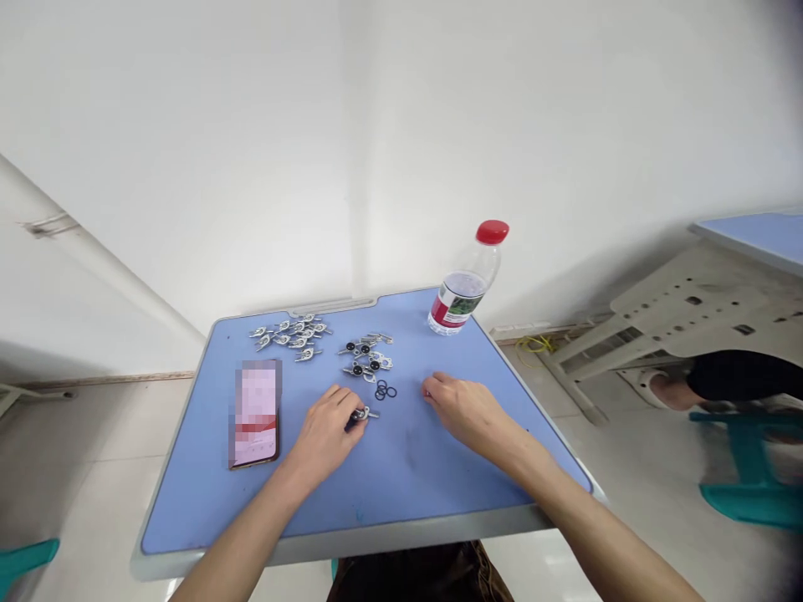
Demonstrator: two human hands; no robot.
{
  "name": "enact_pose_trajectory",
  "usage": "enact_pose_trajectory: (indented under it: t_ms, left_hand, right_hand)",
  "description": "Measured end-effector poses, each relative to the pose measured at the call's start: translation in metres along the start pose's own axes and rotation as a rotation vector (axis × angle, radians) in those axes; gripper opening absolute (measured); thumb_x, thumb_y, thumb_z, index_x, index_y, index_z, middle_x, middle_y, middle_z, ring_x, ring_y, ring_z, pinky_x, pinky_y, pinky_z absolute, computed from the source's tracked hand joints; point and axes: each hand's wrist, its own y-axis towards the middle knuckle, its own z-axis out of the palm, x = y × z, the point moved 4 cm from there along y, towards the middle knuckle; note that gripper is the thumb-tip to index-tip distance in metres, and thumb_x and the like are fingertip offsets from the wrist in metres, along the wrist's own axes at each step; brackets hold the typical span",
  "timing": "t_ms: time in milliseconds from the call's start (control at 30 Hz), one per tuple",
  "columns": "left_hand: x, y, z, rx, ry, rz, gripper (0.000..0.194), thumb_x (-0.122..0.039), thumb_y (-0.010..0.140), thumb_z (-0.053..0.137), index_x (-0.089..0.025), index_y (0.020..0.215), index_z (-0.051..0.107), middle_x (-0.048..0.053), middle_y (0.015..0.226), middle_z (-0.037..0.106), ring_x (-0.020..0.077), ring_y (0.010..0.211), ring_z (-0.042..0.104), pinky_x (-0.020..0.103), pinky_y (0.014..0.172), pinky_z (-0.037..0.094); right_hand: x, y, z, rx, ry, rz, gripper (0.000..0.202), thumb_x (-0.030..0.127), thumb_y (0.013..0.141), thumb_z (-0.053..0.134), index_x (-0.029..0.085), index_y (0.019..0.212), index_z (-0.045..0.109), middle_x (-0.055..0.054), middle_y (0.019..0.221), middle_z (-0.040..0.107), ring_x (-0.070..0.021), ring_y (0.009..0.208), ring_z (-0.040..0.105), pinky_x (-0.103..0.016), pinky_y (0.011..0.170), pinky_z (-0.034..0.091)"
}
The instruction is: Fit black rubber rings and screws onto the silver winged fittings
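Note:
My left hand [329, 428] pinches a small metal part with a pin [366, 414] just above or on the blue desk top; a dark piece shows beside it under the fingers. My right hand [462, 403] rests on the desk to the right, its fingers pressed together, and what they hold is hidden. Between the hands, a little farther back, are several black rubber rings [381, 391]. Behind the rings lie several metal parts with round black tops [357, 369], beside flat silver plates [385, 361] and thin metal pins [380, 338].
Several similar silver metal parts [301, 341] form a pile at the back left of the blue desk [414, 477]. A phone [256, 414] lies at left. A red-capped water bottle [462, 288] stands at the back right. Another desk [759, 242] and a person's leg [740, 378] are farther right.

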Motion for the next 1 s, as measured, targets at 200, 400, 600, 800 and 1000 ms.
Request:
enact_pose_trajectory:
  t_ms: [200, 400, 600, 800, 1000]
  left_hand:
    - [0.000, 0.002, 0.001, -0.003, -0.008, -0.001, 0.014, -0.007, 0.078, 0.057, -0.020, 0.077, 0.052, 0.001, 0.080, 0.059, 0.0182, 0.077, 0.052, 0.031, 0.066, 0.042]
    - [0.001, 0.003, 0.003, 0.010, 0.012, -0.007, 0.015, -0.009, 0.079, 0.057, -0.020, 0.074, 0.049, 0.001, 0.078, 0.057, 0.0187, 0.077, 0.051, 0.031, 0.066, 0.042]
    - [0.003, 0.003, 0.004, 0.002, 0.023, -0.005, 0.013, -0.010, 0.080, 0.057, -0.020, 0.075, 0.051, 0.001, 0.077, 0.057, 0.0184, 0.077, 0.050, 0.031, 0.065, 0.041]
    - [0.002, 0.003, 0.003, 0.022, -0.040, -0.025, 0.013, -0.008, 0.079, 0.056, -0.020, 0.075, 0.051, 0.001, 0.076, 0.056, 0.0180, 0.077, 0.050, 0.031, 0.066, 0.041]
    - [0.000, 0.001, 0.003, 0.025, -0.034, -0.012, 0.014, -0.007, 0.080, 0.053, -0.019, 0.075, 0.051, 0.000, 0.076, 0.056, 0.0175, 0.075, 0.048, 0.030, 0.065, 0.039]
  right_hand:
    - [0.015, 0.002, -0.004, -0.060, 0.156, -0.106, 0.023, 0.009, 0.088, 0.040, 0.015, 0.084, 0.061, -0.009, 0.081, 0.064, -0.0169, 0.063, 0.058, -0.027, 0.053, 0.029]
    - [0.049, 0.021, -0.020, 0.019, 0.712, -0.267, 0.018, 0.020, 0.082, 0.048, 0.017, 0.076, 0.065, 0.002, 0.064, 0.058, -0.0108, 0.057, 0.048, -0.022, 0.057, 0.036]
    - [0.055, 0.034, -0.008, 0.128, 0.933, -0.203, 0.015, 0.024, 0.076, 0.054, 0.016, 0.073, 0.066, 0.004, 0.059, 0.049, -0.0089, 0.055, 0.040, -0.021, 0.053, 0.034]
    - [0.049, 0.031, 0.001, 0.120, 0.967, -0.178, 0.016, 0.025, 0.077, 0.053, 0.015, 0.076, 0.066, 0.003, 0.061, 0.049, -0.0091, 0.057, 0.039, -0.021, 0.053, 0.033]
    - [0.045, 0.036, 0.013, 0.122, 1.017, -0.160, 0.015, 0.024, 0.078, 0.052, 0.015, 0.076, 0.064, 0.003, 0.062, 0.053, -0.0095, 0.057, 0.043, -0.021, 0.053, 0.033]
